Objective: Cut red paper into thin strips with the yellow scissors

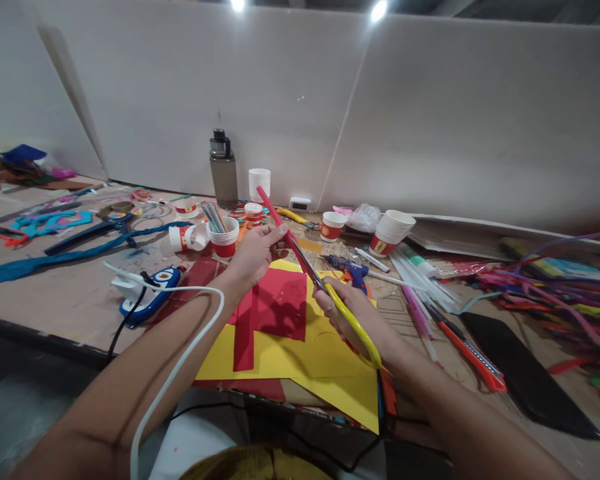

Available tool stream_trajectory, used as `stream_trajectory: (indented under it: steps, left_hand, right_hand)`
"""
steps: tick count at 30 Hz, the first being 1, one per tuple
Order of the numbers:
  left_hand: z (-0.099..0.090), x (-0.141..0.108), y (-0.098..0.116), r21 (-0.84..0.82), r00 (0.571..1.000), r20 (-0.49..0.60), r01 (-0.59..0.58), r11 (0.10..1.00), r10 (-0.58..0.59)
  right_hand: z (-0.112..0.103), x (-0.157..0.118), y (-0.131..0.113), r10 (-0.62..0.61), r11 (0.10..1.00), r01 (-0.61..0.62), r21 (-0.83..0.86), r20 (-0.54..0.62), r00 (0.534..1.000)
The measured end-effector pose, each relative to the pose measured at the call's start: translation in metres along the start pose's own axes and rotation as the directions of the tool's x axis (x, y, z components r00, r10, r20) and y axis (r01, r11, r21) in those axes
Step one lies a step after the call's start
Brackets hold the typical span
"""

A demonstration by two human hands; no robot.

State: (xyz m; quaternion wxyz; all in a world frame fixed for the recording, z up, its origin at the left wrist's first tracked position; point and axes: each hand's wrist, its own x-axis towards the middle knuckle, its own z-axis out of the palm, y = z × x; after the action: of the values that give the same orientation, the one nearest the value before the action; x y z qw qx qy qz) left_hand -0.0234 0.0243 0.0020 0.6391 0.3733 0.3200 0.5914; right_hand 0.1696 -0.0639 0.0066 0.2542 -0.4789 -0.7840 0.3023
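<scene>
Centrally, pencil-like sticks in paper cup (223, 245), left hand (257, 251) holding red strip (271, 208).

Two small ceiling lights (379, 11) glared white at the top edge, their rims bleeding softly, while the rest of the room sat in dull, greyish light. The white partition (455, 120) caught a muted sheen, and the floor (10, 400) at lower left sank into murk. Soft shadows fell over the yellow paper (280, 360) beneath the hands. The view bowed and stretched towards its sides, where the pile of coloured strips (570, 300) at right smeared into blur; even mid-table, fine detail looked slightly soft.
</scene>
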Motion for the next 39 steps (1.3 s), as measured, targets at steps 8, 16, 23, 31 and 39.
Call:
stream_trajectory:
  steps: [8,16,23,31,39]
  left_hand:
    - [0.0014,0.0,0.0001,0.006,1.0,0.004,-0.006,1.0,0.006]
    - [0.0024,-0.0008,0.0003,0.001,1.0,0.001,0.0,1.0,0.0]
    - [0.0007,0.0013,0.0012,-0.05,0.999,-0.032,-0.032,0.998,0.031]
    - [0.0039,-0.0024,0.0016,0.021,1.0,-0.017,-0.026,0.999,0.026]
    - [0.004,-0.0035,0.0001,0.017,1.0,-0.007,-0.023,1.0,0.023]
  right_hand:
    - [0.0027,-0.0012,0.0013,0.048,0.998,-0.047,0.043,-0.017,0.999]
    - [0.0042,-0.001,0.0017,0.073,0.994,-0.072,0.087,-0.014,0.997]
    - [0.0009,-0.0006,0.0002,0.033,0.999,-0.033,0.02,-0.016,0.999]
    - [0.0044,-0.0014,0.0017,-0.027,0.999,0.025,-0.038,-0.047,0.999]
    - [0.0037,-0.0023,-0.0008,0.024,1.0,-0.024,0.015,-0.023,0.999]
